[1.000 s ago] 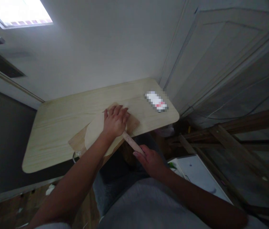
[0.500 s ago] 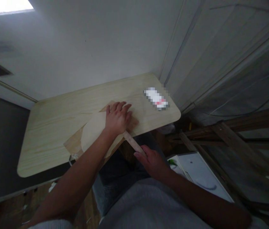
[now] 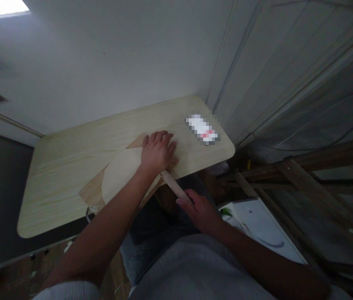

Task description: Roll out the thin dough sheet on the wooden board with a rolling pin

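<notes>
My left hand (image 3: 157, 152) lies palm down on a pale, flat, rounded piece (image 3: 123, 166), fingers stretched and slightly apart. Beneath that piece, corners of a light brown sheet (image 3: 93, 187) stick out on several sides. My right hand (image 3: 199, 210) is closed around the near end of a pale flat wooden stick (image 3: 174, 185) at the table's front edge. The stick's far end reaches the heel of my left hand, which hides whether it joins the rounded piece.
Light wood-grain tabletop (image 3: 63, 166) with rounded corners stands against a white wall (image 3: 107, 83). A blurred-out, phone-like object (image 3: 201, 129) lies at its right end. Lower right are a white box (image 3: 264, 229) and wooden beams (image 3: 307, 183).
The view has shifted a little, so the table sits slightly further left. My left hand still lies on the rounded piece, and my right hand keeps its hold on the stick.
</notes>
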Tool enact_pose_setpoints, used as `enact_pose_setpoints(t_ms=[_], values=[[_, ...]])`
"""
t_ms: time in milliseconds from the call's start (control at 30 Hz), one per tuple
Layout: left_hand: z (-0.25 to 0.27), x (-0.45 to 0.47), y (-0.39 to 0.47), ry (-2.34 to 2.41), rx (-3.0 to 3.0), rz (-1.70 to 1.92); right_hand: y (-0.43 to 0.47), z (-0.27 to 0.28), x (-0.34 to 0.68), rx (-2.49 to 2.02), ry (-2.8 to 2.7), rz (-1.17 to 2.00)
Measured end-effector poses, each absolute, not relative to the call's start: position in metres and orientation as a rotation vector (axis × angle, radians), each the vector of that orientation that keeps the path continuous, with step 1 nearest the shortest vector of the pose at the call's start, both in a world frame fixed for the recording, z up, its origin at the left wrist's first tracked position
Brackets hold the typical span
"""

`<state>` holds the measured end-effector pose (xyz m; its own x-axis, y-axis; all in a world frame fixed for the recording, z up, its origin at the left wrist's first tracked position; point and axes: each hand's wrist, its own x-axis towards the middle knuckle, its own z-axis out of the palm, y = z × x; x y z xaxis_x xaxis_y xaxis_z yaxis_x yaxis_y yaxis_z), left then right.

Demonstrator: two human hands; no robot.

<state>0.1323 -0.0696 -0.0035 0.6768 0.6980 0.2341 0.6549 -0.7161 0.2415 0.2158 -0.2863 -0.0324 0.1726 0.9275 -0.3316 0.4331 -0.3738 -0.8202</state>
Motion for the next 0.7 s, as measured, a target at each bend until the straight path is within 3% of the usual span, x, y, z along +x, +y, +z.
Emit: enact_pose_setpoints(t_ms=[467, 700], values=[[-0.011, 0.163, -0.059, 1.145, 2.858, 0.36, -0.281, -0.036, 0.229, -1.785, -1.179, 1.101], [0.013, 0.161, -0.053, 1.041, 2.557, 0.808, -0.274, -0.031, 0.221, -1.745, -1.084, 1.14]])
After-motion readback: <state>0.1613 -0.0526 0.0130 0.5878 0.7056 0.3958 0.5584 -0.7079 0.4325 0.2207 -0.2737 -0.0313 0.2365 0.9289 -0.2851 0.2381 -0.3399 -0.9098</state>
